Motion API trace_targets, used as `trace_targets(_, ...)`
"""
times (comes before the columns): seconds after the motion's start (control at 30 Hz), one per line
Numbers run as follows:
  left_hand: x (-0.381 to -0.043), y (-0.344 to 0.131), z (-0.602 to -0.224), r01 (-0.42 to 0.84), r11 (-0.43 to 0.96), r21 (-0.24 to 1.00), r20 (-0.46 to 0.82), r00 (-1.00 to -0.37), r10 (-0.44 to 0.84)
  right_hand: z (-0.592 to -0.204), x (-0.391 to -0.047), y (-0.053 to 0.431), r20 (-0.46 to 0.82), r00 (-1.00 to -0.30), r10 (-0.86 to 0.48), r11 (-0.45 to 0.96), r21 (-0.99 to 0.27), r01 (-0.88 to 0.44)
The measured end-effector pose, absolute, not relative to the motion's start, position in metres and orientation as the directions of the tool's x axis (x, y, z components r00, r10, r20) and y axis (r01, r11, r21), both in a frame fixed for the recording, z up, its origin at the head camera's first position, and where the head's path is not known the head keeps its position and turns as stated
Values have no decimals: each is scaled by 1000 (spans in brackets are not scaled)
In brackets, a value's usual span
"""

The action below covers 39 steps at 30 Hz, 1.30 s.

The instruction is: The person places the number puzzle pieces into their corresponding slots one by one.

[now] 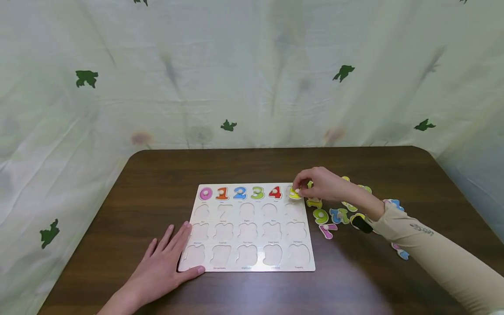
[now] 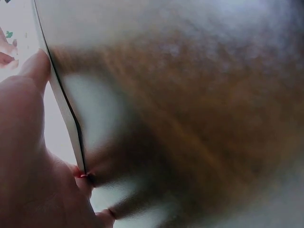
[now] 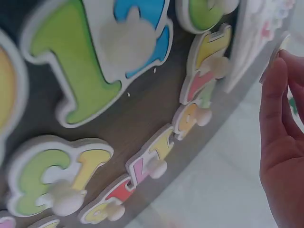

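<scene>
We judge that the step in hand is the fitting of the yellow piece [image 1: 294, 195] into the last place of the top row of the white board [image 1: 232, 268]. The right hand [image 1: 320, 183] pinches this piece with its fingers, at the board's upper right corner; because the hand covers a part, we cannot tell whether the piece sits fully in its recess. The left hand [image 1: 163, 262] grasps nothing: its fingers lie straight and spread at the board's left edge. The next move, we think, calls for matching the piece to its outline, then pressing it flat. The loose pieces [image 1: 320, 216] lie on the bench [image 1: 157, 188], to the right of the board.
</scene>
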State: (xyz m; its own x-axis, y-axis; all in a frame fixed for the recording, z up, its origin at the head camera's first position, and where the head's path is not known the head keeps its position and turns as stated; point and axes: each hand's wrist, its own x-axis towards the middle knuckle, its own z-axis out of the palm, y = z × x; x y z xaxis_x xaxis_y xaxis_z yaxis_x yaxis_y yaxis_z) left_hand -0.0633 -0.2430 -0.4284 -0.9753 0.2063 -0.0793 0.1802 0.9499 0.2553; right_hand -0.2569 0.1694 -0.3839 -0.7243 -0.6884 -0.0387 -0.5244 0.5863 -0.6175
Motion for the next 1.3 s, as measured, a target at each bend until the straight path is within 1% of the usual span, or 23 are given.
trace_targets(0.1, -63, -243, -428, 175, 951, 254, -85, -976, 203, -388, -267, 164, -66, -705, -706, 594, -596, -540)
trace_targets(0.2, -63, -243, -429, 175, 951, 254, -85, -976, 203, -393, -274, 161, -67, -689, -721, 594, -571, -566)
trace_targets(0.4, -64, -243, -429, 177, 950, 258, -86, -975, 205, -399, -281, 160, -92, -672, -735, 585, -586, -560)
trace_targets(0.7, -64, -242, -429, 169, 951, 257, -96, -975, 199, -403, -286, 163, -85, -654, -752, 558, -610, -562)
trace_targets(0.83, -65, -242, -429, 166, 953, 253, -102, -975, 197, -401, -287, 170, -80, -666, -742, 535, -669, -516)
trace_targets(1.0, -66, -240, -429, 167, 952, 255, -107, -974, 200, -390, -284, 185, -55, -685, -726, 457, -783, -422)
trace_targets(1.07, -66, -241, -429, 169, 952, 257, -106, -974, 202, -385, -280, 191, -39, -695, -718, 439, -800, -408)
trace_targets(1.3, -65, -241, -429, 173, 948, 266, -103, -973, 206, -367, -253, 219, -24, -750, -661, 443, -820, -363)
